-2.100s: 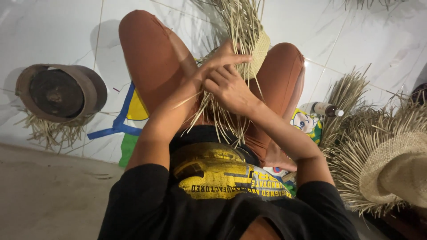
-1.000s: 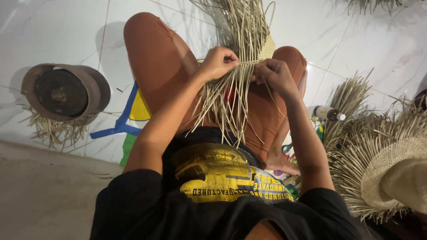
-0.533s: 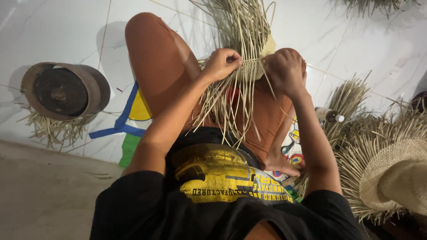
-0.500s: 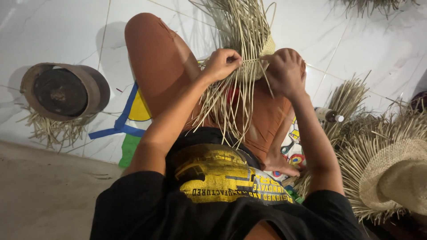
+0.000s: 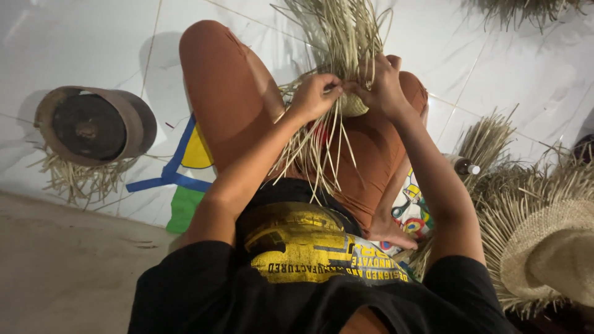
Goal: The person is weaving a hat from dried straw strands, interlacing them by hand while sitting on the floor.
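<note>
I sit on the floor with a half-woven straw piece (image 5: 354, 104) resting on my raised knees. Long loose straw strands (image 5: 337, 37) fan upward from it, and more hang down over my lap (image 5: 312, 158). My left hand (image 5: 314, 96) pinches strands at the woven edge. My right hand (image 5: 378, 86) grips the weave just beside it, the two hands almost touching.
A round dark wooden hat mould (image 5: 93, 124) with straw under it stands on the white tiles at left. At right lie a woven straw hat (image 5: 550, 253) with unfinished fringe and a small bottle (image 5: 465, 166). A colourful mat (image 5: 192, 154) lies under me.
My hands separated from a crossed grip, rose along the weave, and have come back together at its edge. The camera view stayed nearly the same.
</note>
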